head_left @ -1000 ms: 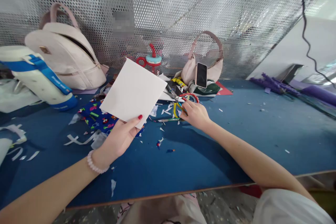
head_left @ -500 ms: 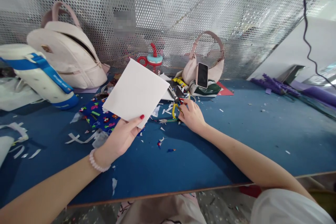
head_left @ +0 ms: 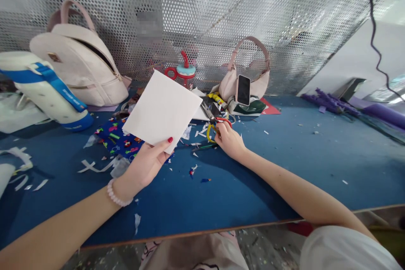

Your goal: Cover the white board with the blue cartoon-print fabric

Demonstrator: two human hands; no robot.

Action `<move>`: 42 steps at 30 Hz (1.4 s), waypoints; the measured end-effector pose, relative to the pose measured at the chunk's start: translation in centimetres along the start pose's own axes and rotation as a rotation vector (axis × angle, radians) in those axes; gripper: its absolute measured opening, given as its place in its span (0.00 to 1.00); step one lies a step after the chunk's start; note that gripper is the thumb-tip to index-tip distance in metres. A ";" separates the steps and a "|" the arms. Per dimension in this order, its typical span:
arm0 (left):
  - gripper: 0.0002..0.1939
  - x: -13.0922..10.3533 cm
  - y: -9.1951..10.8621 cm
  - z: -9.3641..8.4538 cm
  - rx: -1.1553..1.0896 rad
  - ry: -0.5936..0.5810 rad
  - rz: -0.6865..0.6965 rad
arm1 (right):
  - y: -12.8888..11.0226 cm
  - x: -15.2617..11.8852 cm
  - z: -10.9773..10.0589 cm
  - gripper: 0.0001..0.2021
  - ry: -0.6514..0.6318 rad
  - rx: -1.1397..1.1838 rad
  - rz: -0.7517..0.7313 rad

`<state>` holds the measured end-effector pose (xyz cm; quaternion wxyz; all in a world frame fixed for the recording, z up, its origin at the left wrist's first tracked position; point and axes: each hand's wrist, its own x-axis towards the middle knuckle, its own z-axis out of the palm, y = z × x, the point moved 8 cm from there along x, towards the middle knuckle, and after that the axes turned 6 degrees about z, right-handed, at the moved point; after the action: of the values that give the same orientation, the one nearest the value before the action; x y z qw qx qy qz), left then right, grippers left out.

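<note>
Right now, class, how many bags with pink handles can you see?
2: a backpack, left of the white card in the left hand, and a handbag, behind the phone.

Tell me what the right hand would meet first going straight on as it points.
The right hand would most likely meet the yellow loop handle right beside it first; farther along, perhaps the white card in the left hand, though depth there is unclear.
</note>
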<state>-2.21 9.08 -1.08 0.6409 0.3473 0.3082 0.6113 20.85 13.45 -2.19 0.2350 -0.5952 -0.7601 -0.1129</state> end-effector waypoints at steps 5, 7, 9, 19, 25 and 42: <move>0.32 0.0 0.1 0.0 -0.009 0.021 0.006 | 0.7 -0.1 -0.4 0.08 0.032 0.206 0.062; 0.30 0.1 0.1 -0.2 -0.022 0.045 0.016 | 1.3 0.0 -0.6 0.09 0.056 0.312 0.099; 0.28 0.2 0.2 -0.5 -0.039 0.068 0.028 | 1.7 0.1 -0.7 0.12 0.077 0.428 0.134; 0.24 -0.4 0.4 -0.6 -0.158 0.160 -0.016 | -4.8 -1.9 -5.4 0.15 0.034 1.026 -0.069; 0.18 -0.9 1.4 0.4 -0.241 0.181 0.022 | -10.6 -4.1 -2.2 0.22 -0.303 1.545 0.198; 0.19 -2.6 0.8 0.3 -0.110 0.232 0.028 | -16.5 -4.0 -2.1 0.16 -0.401 1.467 0.211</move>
<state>-2.58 6.50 -0.36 0.6106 0.2428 0.3412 0.6722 6.23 4.70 -0.56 0.4367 -0.3655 -0.6076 0.5536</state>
